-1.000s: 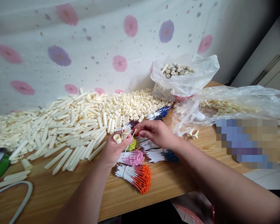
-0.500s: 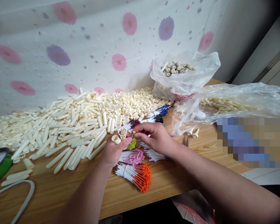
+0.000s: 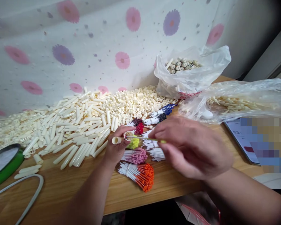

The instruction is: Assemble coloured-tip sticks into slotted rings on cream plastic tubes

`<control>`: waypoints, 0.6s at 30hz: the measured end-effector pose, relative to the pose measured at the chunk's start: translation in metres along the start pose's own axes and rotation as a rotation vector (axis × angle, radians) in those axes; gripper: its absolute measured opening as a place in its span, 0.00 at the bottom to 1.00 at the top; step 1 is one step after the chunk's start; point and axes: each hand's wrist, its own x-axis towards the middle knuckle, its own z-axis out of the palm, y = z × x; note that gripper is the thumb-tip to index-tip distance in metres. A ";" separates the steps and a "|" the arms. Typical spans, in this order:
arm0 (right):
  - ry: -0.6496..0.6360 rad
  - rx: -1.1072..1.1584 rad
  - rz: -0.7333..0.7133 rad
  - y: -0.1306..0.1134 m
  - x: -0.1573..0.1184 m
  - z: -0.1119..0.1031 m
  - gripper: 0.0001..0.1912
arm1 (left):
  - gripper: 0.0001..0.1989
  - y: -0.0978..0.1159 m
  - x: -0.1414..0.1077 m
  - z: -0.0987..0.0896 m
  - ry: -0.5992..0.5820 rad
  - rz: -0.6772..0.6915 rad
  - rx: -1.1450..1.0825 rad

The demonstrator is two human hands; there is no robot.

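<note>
My left hand (image 3: 117, 147) is wrapped round a cream tube (image 3: 116, 140) and a second round cream piece (image 3: 127, 135), their open ends facing me. My right hand (image 3: 192, 147), blurred, pinches a thin stick with a yellow-green end (image 3: 162, 141). The stick's far end reaches the opening of the round piece. Below and behind the hands lie bundles of white sticks with coloured ends: orange (image 3: 146, 178), pink (image 3: 137, 155), yellow-green (image 3: 134, 142), red (image 3: 139, 128) and blue (image 3: 169, 108).
Heaps of cream tubes (image 3: 84, 125) and slotted cream pieces (image 3: 138, 101) spread along the curtain. Behind are a white bag of parts (image 3: 178, 82) and a clear bag (image 3: 239, 103). A phone (image 3: 239, 140) lies right, a green-rimmed object (image 3: 16, 162) left.
My right hand has moved right and nearer the camera, drawing the yellow-green stick's end away from my left hand. The view has shifted slightly, and more of the phone shows.
</note>
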 end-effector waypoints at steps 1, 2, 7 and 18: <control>-0.045 -0.016 -0.022 -0.001 0.000 0.001 0.06 | 0.25 0.001 0.000 -0.001 -0.028 -0.009 -0.006; -0.083 -0.039 -0.019 -0.001 -0.001 0.003 0.07 | 0.25 0.003 -0.001 -0.001 -0.050 -0.015 -0.012; -0.150 -0.080 0.036 0.003 -0.005 0.011 0.08 | 0.21 0.010 -0.001 -0.002 -0.094 -0.023 -0.023; -0.202 -0.044 0.037 0.011 -0.010 0.013 0.08 | 0.19 0.016 0.003 -0.004 -0.153 0.090 0.121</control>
